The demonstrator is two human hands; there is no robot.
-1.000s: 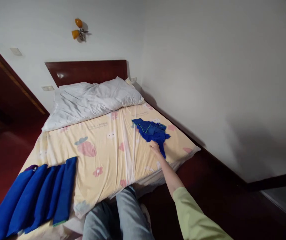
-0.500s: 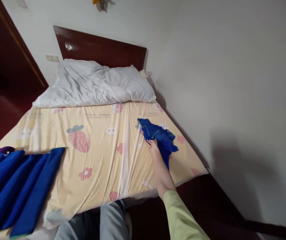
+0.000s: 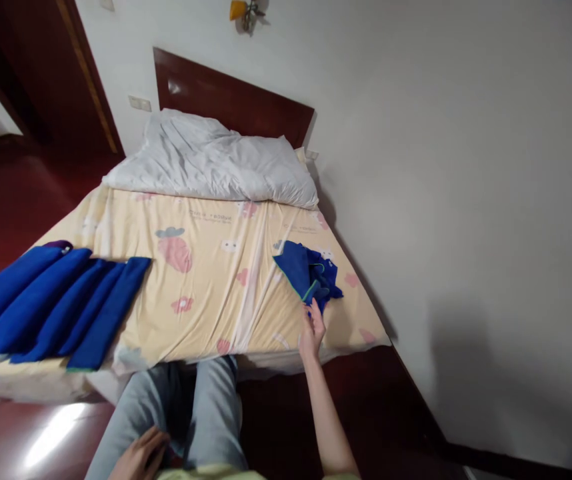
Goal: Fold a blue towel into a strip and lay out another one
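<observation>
The right hand (image 3: 312, 331) is reaching out over the near right part of the bed (image 3: 206, 293), its fingers pinching the lowest hanging corner of a crumpled blue cloth (image 3: 309, 275), which is lying bunched on the sheet near the bed's right edge, close to the white wall (image 3: 456, 200). The cloth is looking soft and thin, a deep royal blue with a narrow green trim running along one folded edge, and it is heaping into loose, irregular folds rather than lying flat. The left hand (image 3: 139, 457) is resting low on the person's thigh, on grey-blue trousers (image 3: 201, 413) of a sturdy woven look; its fingers are lying loosely curled and holding nothing. The bed is wearing a smooth pale-yellow sheet printed with pink strawberries and small white figures, and a long crease is running down its middle. At the head a puffy white duvet (image 3: 211, 160) is lying rumpled against a glossy dark red-brown wooden headboard (image 3: 231, 100). On the left side of the bed a row of folded blue cloths (image 3: 56, 303) is lying side by side, each a long narrow strip, overlapping like slats. The floor (image 3: 26, 433) is showing a polished dark red surface that is catching a streak of light.
</observation>
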